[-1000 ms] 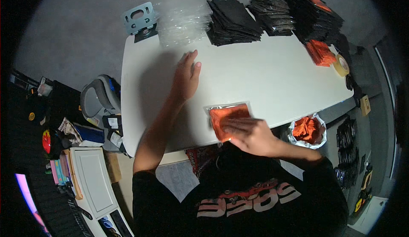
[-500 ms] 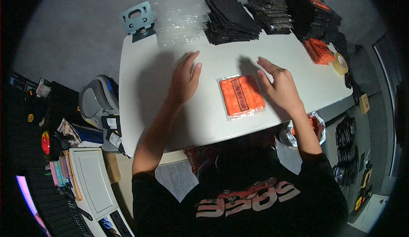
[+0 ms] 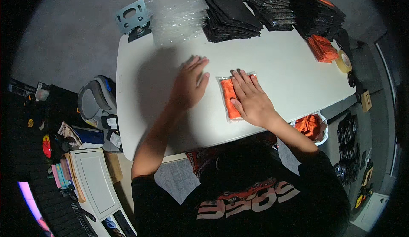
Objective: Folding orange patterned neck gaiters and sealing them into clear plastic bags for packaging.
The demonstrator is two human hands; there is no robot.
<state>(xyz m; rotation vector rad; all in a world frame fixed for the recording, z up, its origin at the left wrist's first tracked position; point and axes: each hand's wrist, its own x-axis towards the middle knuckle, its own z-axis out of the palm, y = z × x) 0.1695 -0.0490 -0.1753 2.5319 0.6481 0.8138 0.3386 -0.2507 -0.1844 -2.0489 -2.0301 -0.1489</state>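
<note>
A folded orange cloth in a clear plastic sleeve (image 3: 228, 103) lies flat on the white table (image 3: 170, 132). My right hand (image 3: 251, 100) rests palm down over it with the fingers stretched out, covering most of its right part. To the left, my left hand (image 3: 191, 83) is held over the table, apart from the packet. Its fingers are extended and it holds nothing. A dark shadow spreads across the tabletop beside my left arm.
Along the far edge stand a blue-grey metal stand (image 3: 132, 17), clear plastic sleeves (image 3: 177, 22), black folded pieces (image 3: 232, 17) and black packets (image 3: 272, 9). Orange packets (image 3: 322, 48) and a tape roll (image 3: 343, 61) sit far right. A bag of orange cloth (image 3: 311, 126) is below the right edge.
My right hand has moved left and come down flat onto the orange packet. My left hand has shifted slightly right, and its fingers have turned. The packet stays in about the same place.
</note>
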